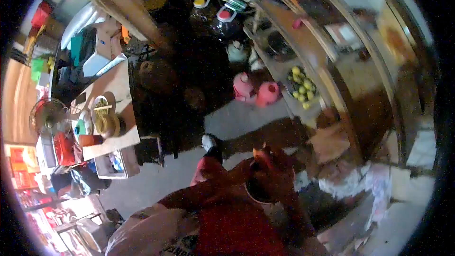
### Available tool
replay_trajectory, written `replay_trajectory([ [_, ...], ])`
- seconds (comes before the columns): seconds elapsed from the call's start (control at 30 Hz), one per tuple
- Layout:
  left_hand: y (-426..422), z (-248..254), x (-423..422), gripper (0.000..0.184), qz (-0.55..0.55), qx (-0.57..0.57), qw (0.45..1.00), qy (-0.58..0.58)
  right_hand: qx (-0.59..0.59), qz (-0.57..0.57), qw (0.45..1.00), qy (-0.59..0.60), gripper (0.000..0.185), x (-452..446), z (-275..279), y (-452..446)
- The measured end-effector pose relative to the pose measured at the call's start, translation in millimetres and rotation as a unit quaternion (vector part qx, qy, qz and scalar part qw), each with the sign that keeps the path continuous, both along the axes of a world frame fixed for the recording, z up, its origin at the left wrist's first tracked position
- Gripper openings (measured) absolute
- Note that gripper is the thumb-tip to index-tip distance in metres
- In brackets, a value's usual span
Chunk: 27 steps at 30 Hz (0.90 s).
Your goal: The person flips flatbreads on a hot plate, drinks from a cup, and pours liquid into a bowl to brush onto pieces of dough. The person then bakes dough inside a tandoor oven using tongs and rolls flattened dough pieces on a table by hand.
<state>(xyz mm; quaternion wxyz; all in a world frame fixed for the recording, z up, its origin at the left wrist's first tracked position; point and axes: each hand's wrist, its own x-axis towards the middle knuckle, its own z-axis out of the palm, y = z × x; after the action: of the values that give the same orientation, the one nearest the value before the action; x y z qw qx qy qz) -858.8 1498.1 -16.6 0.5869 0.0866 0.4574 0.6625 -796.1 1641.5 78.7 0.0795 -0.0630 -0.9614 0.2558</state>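
Close to my body is a dark, round bowl-like container (258,190) with a pale rim. My left hand (240,171) reaches in from the left and is closed at its side, mostly in shadow. Over its right side, my right hand (276,169) is closed, the fingers bent. A small orange tip (257,152) shows by the fingers; what it belongs to cannot be made out. The inside of the container is too dark to read.
At left, a table (124,83) bears a plate (100,104) of food, a tan jar (108,125) and a fan (49,118). Pink jugs (242,85) stand on the floor beside shelves holding yellow-green fruit (303,86). Crumpled cloth (343,187) lies at right.
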Motion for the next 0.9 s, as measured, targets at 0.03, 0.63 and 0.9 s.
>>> replay_trajectory([
  [0.03,-14.0,-3.0,-24.4,0.032,0.017,0.007,1.0,-0.007,0.025,0.069,0.997,-0.034,0.058,-38.2,0.8,-13.5],
  [0.63,-191.1,-33.1,-345.1,0.047,0.522,-0.091,0.846,-0.067,-0.366,0.049,0.927,-0.065,0.049,-428.1,-46.2,-61.1],
  [0.9,-155.1,-41.4,-464.9,0.046,0.63,-0.154,0.752,-0.115,-0.23,0.082,0.95,-0.192,0.048,-676.6,-179.2,22.9],
])
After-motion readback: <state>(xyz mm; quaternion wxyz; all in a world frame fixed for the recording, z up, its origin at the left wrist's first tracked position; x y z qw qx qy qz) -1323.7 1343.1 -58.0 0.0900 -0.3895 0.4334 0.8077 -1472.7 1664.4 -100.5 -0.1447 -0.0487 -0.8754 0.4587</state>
